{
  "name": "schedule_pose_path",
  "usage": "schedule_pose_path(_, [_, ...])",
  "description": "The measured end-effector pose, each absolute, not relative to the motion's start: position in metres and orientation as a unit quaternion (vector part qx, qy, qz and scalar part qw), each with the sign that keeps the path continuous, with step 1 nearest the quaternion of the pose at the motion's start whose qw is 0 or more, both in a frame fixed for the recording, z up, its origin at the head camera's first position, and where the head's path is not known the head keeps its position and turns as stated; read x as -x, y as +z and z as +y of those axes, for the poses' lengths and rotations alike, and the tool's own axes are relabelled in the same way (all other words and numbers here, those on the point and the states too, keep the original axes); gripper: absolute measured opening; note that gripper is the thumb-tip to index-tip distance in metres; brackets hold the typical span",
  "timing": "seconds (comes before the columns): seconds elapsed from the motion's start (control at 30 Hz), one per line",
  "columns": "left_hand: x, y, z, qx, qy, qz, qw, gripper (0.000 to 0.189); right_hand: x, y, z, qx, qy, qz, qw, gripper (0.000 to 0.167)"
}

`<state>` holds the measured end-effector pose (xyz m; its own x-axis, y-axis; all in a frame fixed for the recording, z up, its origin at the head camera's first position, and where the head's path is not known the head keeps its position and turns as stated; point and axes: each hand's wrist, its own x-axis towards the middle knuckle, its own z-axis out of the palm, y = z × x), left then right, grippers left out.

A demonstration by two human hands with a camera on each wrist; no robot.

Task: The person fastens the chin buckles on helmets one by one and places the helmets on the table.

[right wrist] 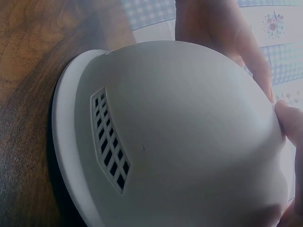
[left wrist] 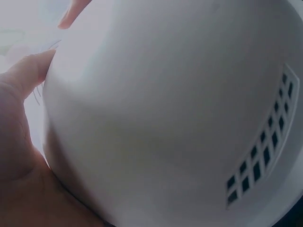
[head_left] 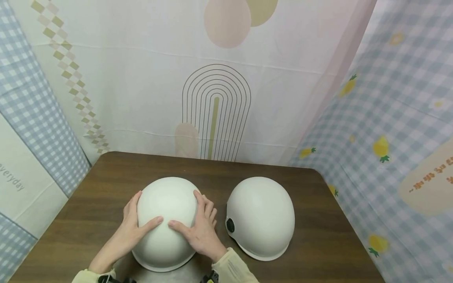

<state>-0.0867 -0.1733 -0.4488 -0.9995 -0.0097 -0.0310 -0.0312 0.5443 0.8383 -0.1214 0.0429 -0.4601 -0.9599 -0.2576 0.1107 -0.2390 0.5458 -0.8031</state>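
Brown table [head_left: 325, 239], cut off below; left hand [head_left: 132, 225], right hand [head_left: 202, 230] spread, gripping white helmet [head_left: 168, 200]; some left fingers seemingly hidden.

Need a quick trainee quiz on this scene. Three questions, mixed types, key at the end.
1. How many white helmets show in the head view?
2. True or false: the left grip and right grip are on different helmets.
3. Fill in: the untouched helmet has a round piece low on its side, coloured ____.

Key: 1. Two. 2. False; both are on the same one. 3. Black.
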Motion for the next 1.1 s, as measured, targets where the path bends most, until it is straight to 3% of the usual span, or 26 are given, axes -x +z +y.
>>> schedule_pose_path(0.37, [0.088,-0.454,-0.175,0.006,0.477,0.879,-0.013,0.102,0.120,-0.469,0.040,0.150,-0.454,0.878,-0.010,0.103])
schedule_pose_path(0.77, [0.087,-0.461,-0.174,-0.008,0.492,0.869,-0.057,0.100,0.122,-0.471,0.044,0.145,-0.474,0.868,0.010,0.101])
schedule_pose_path(1.1, [0.087,-0.460,-0.174,-0.009,0.490,0.870,-0.051,0.100,0.120,-0.470,0.045,0.144,-0.476,0.867,0.012,0.102])
